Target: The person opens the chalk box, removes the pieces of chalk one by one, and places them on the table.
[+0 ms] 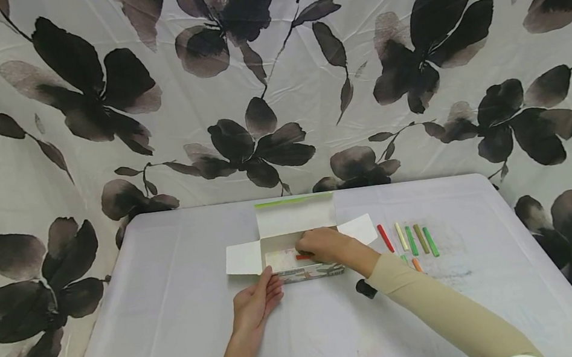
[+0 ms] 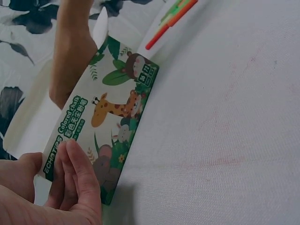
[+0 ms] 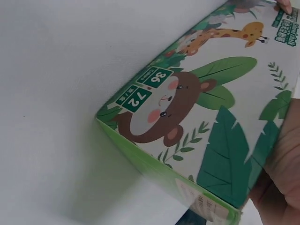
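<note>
A colored chalk box [image 1: 307,274] lies on the table with its lid and side flaps spread open. Its animal-printed front [image 2: 110,108] faces the person. My left hand [image 1: 256,298] grips the box's front left corner, thumb at the rim and fingers against the printed face [image 2: 77,173]. Over the front wall reaches my right hand [image 1: 325,245], its curled fingers down inside the box. A red chalk stick [image 1: 304,256] sticks out from those fingers, pointing left. The box wall hides the right fingertips in the right wrist view, where only part of that hand [image 3: 283,173] shows.
Right of the box lie several loose chalk sticks: a red one [image 1: 385,238], a pale yellow one [image 1: 401,236], an olive one [image 1: 421,239], an orange one [image 1: 416,264] and green ones [image 1: 431,241]. Faint chalk smudges mark the white table [image 1: 173,316]. Behind it hangs a floral cloth [image 1: 315,76].
</note>
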Demonstrator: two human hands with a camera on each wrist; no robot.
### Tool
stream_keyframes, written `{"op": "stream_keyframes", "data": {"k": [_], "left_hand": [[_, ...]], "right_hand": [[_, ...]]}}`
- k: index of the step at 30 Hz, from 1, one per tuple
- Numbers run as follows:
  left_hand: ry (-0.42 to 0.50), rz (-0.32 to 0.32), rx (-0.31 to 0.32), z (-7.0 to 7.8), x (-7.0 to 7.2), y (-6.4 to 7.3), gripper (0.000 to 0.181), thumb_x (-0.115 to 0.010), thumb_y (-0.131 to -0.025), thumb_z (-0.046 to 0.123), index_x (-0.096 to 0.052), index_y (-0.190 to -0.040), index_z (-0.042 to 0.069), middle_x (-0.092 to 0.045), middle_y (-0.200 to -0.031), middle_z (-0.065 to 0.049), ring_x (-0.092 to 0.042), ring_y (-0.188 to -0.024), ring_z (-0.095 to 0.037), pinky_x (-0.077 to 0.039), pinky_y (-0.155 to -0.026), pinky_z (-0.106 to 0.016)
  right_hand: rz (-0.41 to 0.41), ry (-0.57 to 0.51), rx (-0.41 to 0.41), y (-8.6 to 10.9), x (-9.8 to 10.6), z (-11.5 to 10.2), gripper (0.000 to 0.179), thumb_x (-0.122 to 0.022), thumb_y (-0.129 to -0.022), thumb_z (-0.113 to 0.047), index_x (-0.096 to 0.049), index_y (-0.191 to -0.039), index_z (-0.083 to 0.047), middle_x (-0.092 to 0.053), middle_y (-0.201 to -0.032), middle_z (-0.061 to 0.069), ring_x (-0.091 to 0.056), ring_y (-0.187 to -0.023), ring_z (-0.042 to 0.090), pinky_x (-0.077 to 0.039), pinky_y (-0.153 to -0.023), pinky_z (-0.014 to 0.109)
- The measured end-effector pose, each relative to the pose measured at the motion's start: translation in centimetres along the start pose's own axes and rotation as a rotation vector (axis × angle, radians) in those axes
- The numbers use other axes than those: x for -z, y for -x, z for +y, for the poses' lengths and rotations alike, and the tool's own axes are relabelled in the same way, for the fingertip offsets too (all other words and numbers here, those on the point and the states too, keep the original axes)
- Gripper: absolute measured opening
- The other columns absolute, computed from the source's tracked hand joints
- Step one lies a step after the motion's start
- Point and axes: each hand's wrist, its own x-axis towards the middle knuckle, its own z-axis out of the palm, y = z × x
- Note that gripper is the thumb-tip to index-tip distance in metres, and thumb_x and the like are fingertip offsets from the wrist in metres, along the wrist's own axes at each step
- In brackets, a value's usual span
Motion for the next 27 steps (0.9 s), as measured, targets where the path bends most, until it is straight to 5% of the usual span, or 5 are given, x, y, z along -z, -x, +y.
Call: {"op": "stream_keyframes", "data": {"k": [2, 7, 18, 27], "left_hand": [[-0.002, 0.004, 0.007, 0.0, 0.0, 0.0, 0.051, -0.074, -0.097, 0.035, -0.066, -0.115, -0.012, -0.074, -0.094, -0.01, -0.072, -0.084, -0.013, -0.061, -0.078, -0.022], [0.001, 0.007, 0.016, 0.1, 0.0, 0.0, 0.05, -0.074, -0.097, 0.034, -0.066, -0.116, -0.012, -0.075, -0.093, -0.01, -0.072, -0.083, -0.012, -0.061, -0.078, -0.022], [0.001, 0.009, 0.016, 0.4, -0.1, 0.0, 0.046, -0.074, -0.097, 0.033, -0.067, -0.112, -0.011, -0.074, -0.09, -0.008, -0.073, -0.084, -0.014, -0.061, -0.079, -0.022], [0.005, 0.016, 0.02, 0.3, -0.5, -0.2, 0.047, -0.073, -0.098, 0.033, -0.066, -0.113, -0.011, -0.074, -0.089, -0.008, -0.073, -0.084, -0.014, -0.061, -0.078, -0.022]], "right_hand": [[0.004, -0.03, 0.0, 0.2, 0.1, 0.0, 0.003, -0.073, -0.095, -0.005, -0.071, -0.096, -0.007, -0.063, -0.083, 0.001, -0.048, -0.073, 0.014, -0.046, -0.067, 0.03], [0.024, -0.174, -0.002, 1.1, 0.6, 0.3, 0.019, -0.072, -0.097, -0.006, -0.074, -0.115, -0.003, -0.073, -0.103, 0.007, -0.059, -0.082, 0.015, -0.056, -0.078, 0.032], [0.168, -0.546, 0.069, 3.8, 2.2, 2.4, 0.018, -0.072, -0.092, 0.005, -0.071, -0.11, 0.005, -0.074, -0.097, 0.013, -0.066, -0.085, 0.014, -0.058, -0.077, 0.023], [0.274, -0.74, -0.033, 5.8, 3.2, 4.0, 0.024, -0.078, -0.091, -0.005, -0.072, -0.113, 0.0, -0.074, -0.098, 0.006, -0.071, -0.091, 0.018, -0.059, -0.085, 0.033]]}}
